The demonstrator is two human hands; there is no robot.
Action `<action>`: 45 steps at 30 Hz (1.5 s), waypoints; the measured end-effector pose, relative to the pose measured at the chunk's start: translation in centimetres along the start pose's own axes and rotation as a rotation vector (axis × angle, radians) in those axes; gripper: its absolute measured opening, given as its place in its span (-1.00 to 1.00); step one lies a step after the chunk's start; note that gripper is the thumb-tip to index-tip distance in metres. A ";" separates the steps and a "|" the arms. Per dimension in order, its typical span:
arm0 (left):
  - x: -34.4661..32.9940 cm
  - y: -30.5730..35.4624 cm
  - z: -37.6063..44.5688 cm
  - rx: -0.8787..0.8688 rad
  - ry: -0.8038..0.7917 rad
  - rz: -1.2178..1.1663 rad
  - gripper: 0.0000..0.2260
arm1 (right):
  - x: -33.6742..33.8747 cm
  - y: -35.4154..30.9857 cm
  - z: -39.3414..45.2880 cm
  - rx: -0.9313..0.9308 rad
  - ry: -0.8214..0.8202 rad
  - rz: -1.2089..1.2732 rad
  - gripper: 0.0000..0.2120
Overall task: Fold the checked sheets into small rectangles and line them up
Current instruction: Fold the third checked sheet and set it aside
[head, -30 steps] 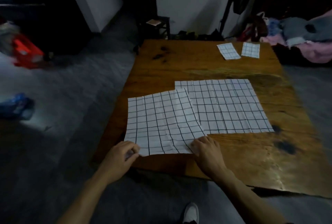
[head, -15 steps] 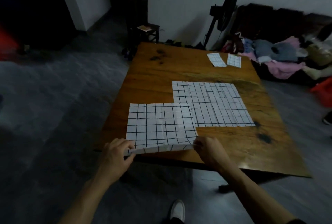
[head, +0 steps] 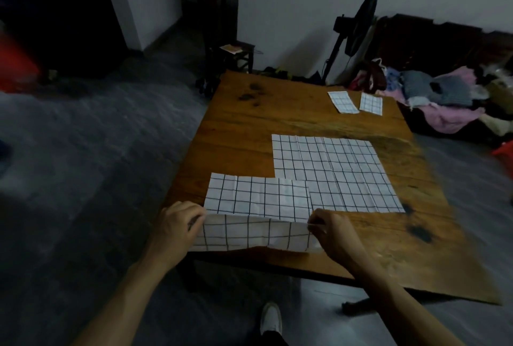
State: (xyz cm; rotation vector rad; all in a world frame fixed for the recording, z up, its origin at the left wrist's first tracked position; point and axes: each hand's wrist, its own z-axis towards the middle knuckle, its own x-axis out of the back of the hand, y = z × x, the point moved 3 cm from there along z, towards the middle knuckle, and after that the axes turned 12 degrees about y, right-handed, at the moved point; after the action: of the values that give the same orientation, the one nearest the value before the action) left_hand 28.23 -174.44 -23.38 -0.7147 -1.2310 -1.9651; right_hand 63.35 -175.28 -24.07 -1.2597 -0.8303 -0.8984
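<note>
Now near sheet (head: pixel 258 207) between left hand (head: pixel 177 227) and right hand (head: pixel 331 234).

A white sheet with a dark grid (head: pixel 258 201) lies at the table's near edge, its near edge lifted and curling over. It overlaps the near left corner of a second flat checked sheet (head: pixel 333 173). Two small folded rectangles (head: pixel 342 102) (head: pixel 371 103) lie side by side at the far right.

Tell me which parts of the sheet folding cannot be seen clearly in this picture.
- Head view: the fingertips of the left hand and right hand are tucked behind the near sheet, so the exact pinch is hidden.
- The corner of the far sheet lies under the near sheet.
- The two folded rectangles are too small to count layers.
- The clothes pile is dim and cut off by the right edge.
</note>
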 end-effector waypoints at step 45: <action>-17.4 0.9 1.8 -0.155 -0.612 0.284 -0.47 | -15.3 1.3 5.1 0.064 -0.379 -0.137 -0.30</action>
State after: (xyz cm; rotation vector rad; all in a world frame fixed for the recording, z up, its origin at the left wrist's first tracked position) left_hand 39.59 -168.41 -35.32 -1.5617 -1.2287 -1.6650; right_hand 57.83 -168.58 -37.77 -1.3492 -1.2475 -0.7426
